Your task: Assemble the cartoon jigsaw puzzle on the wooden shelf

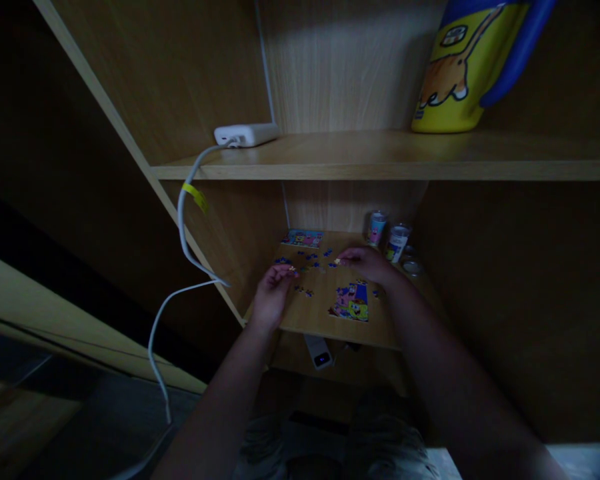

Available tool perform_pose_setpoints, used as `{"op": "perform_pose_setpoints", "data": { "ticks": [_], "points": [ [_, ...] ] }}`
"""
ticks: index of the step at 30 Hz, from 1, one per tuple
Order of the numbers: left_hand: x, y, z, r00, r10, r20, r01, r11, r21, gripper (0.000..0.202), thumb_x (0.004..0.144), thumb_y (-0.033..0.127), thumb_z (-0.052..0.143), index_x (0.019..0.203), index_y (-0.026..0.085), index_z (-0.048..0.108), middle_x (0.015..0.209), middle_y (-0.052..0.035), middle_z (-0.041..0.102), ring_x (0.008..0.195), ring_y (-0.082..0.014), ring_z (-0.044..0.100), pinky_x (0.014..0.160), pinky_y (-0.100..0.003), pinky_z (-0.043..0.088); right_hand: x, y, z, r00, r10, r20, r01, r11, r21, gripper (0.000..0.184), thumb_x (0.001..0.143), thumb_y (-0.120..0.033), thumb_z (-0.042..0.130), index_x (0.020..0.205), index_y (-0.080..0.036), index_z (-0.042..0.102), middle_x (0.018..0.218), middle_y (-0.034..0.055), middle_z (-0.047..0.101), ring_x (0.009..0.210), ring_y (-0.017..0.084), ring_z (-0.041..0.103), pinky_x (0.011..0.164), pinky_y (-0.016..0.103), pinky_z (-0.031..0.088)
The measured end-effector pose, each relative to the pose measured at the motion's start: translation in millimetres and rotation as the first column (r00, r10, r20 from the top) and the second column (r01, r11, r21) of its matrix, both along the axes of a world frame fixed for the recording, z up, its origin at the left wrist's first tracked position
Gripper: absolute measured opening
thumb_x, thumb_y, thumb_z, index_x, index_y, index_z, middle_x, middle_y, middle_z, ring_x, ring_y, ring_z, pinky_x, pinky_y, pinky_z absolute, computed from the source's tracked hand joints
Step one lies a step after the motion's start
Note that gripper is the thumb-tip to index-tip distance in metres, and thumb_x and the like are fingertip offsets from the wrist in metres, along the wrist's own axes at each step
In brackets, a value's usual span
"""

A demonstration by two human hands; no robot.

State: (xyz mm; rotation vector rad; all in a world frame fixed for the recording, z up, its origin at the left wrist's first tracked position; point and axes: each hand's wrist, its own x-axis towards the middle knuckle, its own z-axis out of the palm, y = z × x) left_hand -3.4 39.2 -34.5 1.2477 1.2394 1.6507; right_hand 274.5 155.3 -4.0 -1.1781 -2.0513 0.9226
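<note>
Dimly lit, a wooden shelf (pixel 307 315) is dotted with loose puzzle bits (pixel 311 256). One small piece (pixel 293 269) is pinched in the left hand (pixel 273 290), its grip nearly closed; another piece (pixel 337 262) is pinched likewise by the right hand (pixel 367 262). Near the shelf's front, the part-made puzzle (pixel 353 307) is laid flat, closer to the right hand, on its body side.

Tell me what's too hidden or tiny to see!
All in the head view:
Yellow mug: top cut off by picture edge.
Puzzle piece in left hand: pattern too small, dim.
Other puzzle piece in right hand: likewise.
White device: far end hidden by shelf above.
</note>
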Motion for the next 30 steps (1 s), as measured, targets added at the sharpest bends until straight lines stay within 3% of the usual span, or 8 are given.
{"op": "perform_pose_setpoints", "data": {
  "ticks": [4,10,13,16,18,22,30],
  "points": [
    [0.6,-2.7,1.1,0.995,-0.028,-0.096,0.028,1.0,-0.003,0.027,0.096,0.047,0.076,0.108,0.023,0.07,0.1,-0.0057,0.08,0.098,-0.0216,0.077,0.099,-0.038,0.059,0.3,-1.8,0.1,0.999,0.015,0.049,-0.014,1.0,-0.02,0.017,0.099,-0.026,0.07,0.109,-0.02,0.084,0.109,0.0056,0.086,0.1,0.021,0.079,0.092,0.031,0.059],
    [5.4,-7.4,4.9,0.959,-0.123,-0.255,0.126,0.992,-0.002,0.02,0.098,0.041,0.074,0.103,0.022,0.072,0.1,-0.0049,0.081,0.095,-0.0209,0.077,0.092,-0.035,0.059,-2.3,0.8,-13.0,0.986,0.111,0.124,-0.11,0.994,-0.013,0.01,0.094,-0.026,0.076,0.095,-0.021,0.084,0.097,0.0033,0.086,0.09,0.022,0.078,0.084,0.031,0.058],
    [11.3,-9.2,5.5,0.912,-0.192,-0.362,0.2,0.98,-0.014,0.014,0.098,0.034,0.072,0.103,0.022,0.074,0.096,-0.0043,0.081,0.091,-0.0207,0.077,0.086,-0.034,0.059,-12.9,1.2,-18.8,0.985,0.127,0.115,-0.141,0.982,0.129,0.008,0.094,-0.025,0.078,0.094,-0.021,0.084,0.093,0.0038,0.084,0.086,0.022,0.076,0.08,0.031,0.057],
    [18.4,-11.0,6.7,0.848,-0.233,-0.476,0.249,0.968,-0.031,0.009,0.098,0.027,0.07,0.101,0.023,0.077,0.095,-0.0033,0.082,0.09,-0.0206,0.078,0.084,-0.034,0.059,-27.1,0.3,-24.3,0.98,0.165,0.114,-0.195,0.922,0.333,0.007,0.095,-0.023,0.078,0.097,-0.021,0.084,0.098,0.0061,0.081,0.092,0.022,0.074,0.085,0.033,0.056],
    [22.3,-12.1,8.3,0.809,-0.242,-0.536,0.272,0.962,-0.024,0.008,0.097,0.023,0.07,0.097,0.024,0.077,0.094,-0.0024,0.083,0.089,-0.0206,0.077,0.084,-0.034,0.059,-34.3,-0.5,-28.1,0.971,0.177,0.158,-0.226,0.89,0.395,0.009,0.093,-0.021,0.08,0.101,-0.021,0.084,0.103,0.0081,0.08,0.097,0.023,0.074,0.089,0.035,0.056],
    [25.4,-13.6,11.0,0.773,-0.231,-0.591,0.285,0.959,-0.003,0.009,0.097,0.021,0.07,0.094,0.024,0.078,0.093,-0.0019,0.083,0.089,-0.0205,0.077,0.085,-0.034,0.058,-38.9,-2.0,-32.8,0.964,0.159,0.212,-0.234,0.884,0.404,0.01,0.088,-0.016,0.084,0.097,-0.021,0.083,0.101,0.0072,0.079,0.097,0.023,0.073,0.089,0.035,0.055],
    [25.3,-16.6,11.8,0.772,-0.195,-0.605,0.246,0.969,0.002,0.008,0.097,0.02,0.072,0.094,0.023,0.078,0.095,-0.002,0.083,0.09,-0.0201,0.077,0.084,-0.033,0.059,-36.1,-1.7,-32.3,0.974,0.082,0.21,-0.153,0.923,0.353,0.008,0.086,-0.018,0.087,0.091,-0.018,0.081,0.096,0.0068,0.078,0.087,0.021,0.072,0.08,0.032,0.053]
  ]
}}
